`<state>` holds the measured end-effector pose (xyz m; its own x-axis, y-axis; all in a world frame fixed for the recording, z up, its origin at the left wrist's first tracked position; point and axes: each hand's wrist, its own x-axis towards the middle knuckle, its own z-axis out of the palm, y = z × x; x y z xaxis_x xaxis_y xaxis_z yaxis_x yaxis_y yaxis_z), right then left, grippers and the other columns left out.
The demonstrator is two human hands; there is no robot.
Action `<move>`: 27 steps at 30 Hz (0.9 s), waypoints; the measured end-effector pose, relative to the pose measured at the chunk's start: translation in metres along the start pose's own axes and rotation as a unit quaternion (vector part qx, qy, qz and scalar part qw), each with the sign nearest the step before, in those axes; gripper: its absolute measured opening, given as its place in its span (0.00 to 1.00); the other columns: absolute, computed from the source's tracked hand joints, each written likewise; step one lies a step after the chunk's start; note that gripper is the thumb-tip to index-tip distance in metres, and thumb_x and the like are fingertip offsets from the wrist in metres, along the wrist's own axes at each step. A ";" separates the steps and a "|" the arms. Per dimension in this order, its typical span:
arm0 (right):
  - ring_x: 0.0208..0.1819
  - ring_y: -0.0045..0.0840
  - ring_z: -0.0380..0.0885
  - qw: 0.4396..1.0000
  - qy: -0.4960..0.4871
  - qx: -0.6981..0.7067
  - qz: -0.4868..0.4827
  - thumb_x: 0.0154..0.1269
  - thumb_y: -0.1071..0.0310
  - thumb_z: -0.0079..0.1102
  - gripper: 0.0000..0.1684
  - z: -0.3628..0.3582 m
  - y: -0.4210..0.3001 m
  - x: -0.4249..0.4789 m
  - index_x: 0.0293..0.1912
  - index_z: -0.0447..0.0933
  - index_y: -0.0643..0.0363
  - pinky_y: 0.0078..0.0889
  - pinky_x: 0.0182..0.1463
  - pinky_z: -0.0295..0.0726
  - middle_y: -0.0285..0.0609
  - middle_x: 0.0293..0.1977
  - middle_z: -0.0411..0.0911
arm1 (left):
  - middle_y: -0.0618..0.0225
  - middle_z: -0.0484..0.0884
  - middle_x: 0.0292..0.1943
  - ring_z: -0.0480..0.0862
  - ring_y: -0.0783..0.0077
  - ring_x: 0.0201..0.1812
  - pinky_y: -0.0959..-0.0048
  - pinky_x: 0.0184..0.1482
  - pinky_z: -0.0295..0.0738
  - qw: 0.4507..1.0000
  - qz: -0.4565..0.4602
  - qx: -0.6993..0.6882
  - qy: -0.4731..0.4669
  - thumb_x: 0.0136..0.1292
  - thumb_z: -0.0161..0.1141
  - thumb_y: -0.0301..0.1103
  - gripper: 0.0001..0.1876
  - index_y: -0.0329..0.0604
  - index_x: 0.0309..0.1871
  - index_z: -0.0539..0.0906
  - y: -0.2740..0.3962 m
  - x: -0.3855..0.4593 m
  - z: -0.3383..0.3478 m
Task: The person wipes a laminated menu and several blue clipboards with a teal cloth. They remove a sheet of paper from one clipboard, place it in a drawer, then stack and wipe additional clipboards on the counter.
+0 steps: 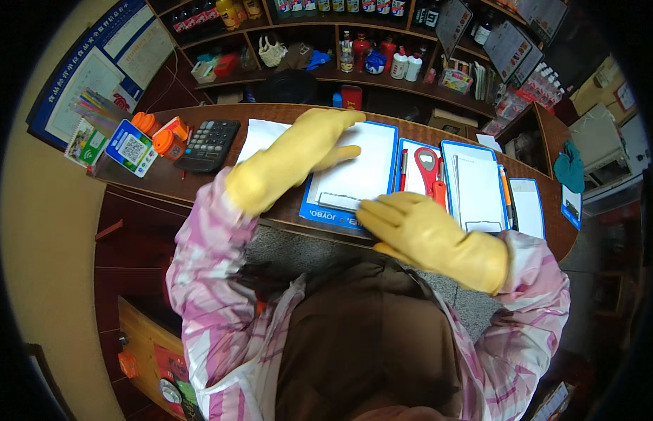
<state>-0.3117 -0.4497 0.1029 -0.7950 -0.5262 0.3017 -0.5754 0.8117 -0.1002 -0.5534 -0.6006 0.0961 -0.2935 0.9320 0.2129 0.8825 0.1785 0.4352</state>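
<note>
My left hand [313, 139], in a yellow rubber glove, reaches across a blue-edged clipboard [371, 152] that holds white paper. Its fingers and thumb are apart with nothing between them. In a matching glove, my right hand [418, 226] lies flat over the clipboard's near right corner, beside the wire clip [339, 201]. Its fingers are extended and somewhat blurred, and its thumb is apart below the counter edge. Whether it touches the board is unclear. Right of this clipboard is another one with a red bottle opener [427, 166] and a red pen [404, 166] on it.
More clipboards [476, 179] continue rightward along the curved wooden counter [276, 202]. A black calculator [208, 144], orange-lidded containers [168, 143] and a printed-code stand [131, 148] occupy the left end. Shelves with bottles [360, 52] rise behind. A teal cloth [569, 166] hangs at the right.
</note>
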 end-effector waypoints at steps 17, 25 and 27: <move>0.52 0.45 0.83 0.984 -0.047 -0.119 0.127 0.66 0.72 0.61 0.31 0.073 -0.048 -0.017 0.65 0.78 0.80 0.41 0.56 0.87 0.64 0.61 0.81 | 0.43 0.87 0.58 0.86 0.38 0.62 0.51 0.61 0.84 0.942 -0.157 0.163 -0.246 0.49 0.87 0.56 0.46 0.32 0.65 0.83 -0.003 0.049 0.013; 0.56 0.47 0.84 0.984 -0.081 -0.112 0.116 0.67 0.72 0.62 0.29 0.074 -0.042 -0.020 0.65 0.79 0.78 0.42 0.57 0.88 0.62 0.64 0.81 | 0.56 0.88 0.50 0.88 0.57 0.52 0.63 0.52 0.81 0.959 -0.151 -0.102 -0.216 0.54 0.84 0.58 0.39 0.38 0.59 0.82 -0.030 0.033 -0.005; 0.56 0.47 0.84 0.986 -0.059 -0.115 0.104 0.67 0.72 0.62 0.29 0.079 -0.039 -0.024 0.65 0.80 0.76 0.42 0.57 0.88 0.62 0.66 0.80 | 0.67 0.86 0.47 0.84 0.71 0.52 0.70 0.55 0.78 0.927 -0.181 -0.244 -0.222 0.56 0.86 0.48 0.31 0.42 0.55 0.82 -0.027 0.037 -0.025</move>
<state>-0.2856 -0.4886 0.0252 -0.9154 -0.3579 0.1841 -0.3503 0.9338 0.0733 -0.5973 -0.5787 0.1146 -0.2620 0.8963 -0.3576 0.4528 0.4415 0.7746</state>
